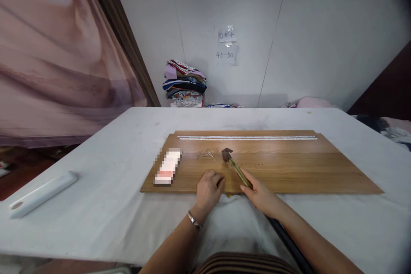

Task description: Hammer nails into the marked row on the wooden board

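Note:
A hammer with a rusty claw head is held by its handle in my right hand. Its head is over the wooden board, and the dark lower handle passes under my right forearm. My left hand is at the front part of the board, left of the hammer, its fingers curled together; what they may hold is hidden. Several loose nails lie on the board beyond my left hand. A row of small dark nails or holes runs rightward from the hammer.
Two white marked strips run along the board's far side. A blurred-out card or phone lies at its left end. On the white-covered table is a long white plastic object. Folded clothes are stacked by the wall.

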`<state>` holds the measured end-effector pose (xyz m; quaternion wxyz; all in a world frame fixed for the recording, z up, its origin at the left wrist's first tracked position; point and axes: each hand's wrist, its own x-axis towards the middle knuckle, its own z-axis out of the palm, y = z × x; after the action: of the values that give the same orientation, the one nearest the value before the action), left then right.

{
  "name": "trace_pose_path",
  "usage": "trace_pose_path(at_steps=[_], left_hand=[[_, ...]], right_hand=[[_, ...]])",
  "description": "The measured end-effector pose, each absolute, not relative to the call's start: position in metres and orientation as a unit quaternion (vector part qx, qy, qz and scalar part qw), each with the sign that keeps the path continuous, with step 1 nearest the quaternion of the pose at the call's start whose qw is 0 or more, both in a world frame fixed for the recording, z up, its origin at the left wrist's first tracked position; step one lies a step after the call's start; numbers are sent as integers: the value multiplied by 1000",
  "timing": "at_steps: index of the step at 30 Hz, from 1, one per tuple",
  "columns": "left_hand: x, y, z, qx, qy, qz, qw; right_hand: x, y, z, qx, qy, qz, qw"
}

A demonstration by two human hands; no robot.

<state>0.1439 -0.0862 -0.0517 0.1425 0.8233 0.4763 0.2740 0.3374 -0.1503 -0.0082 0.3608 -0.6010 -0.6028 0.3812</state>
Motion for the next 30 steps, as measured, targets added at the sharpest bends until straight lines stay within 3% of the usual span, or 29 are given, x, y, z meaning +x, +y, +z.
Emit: trace_pose_path(at_steps=[30], left_hand=[[144,-86,-52,819,480,277,147]], right_hand=[[340,-149,-16,-596,-598,387,370]])
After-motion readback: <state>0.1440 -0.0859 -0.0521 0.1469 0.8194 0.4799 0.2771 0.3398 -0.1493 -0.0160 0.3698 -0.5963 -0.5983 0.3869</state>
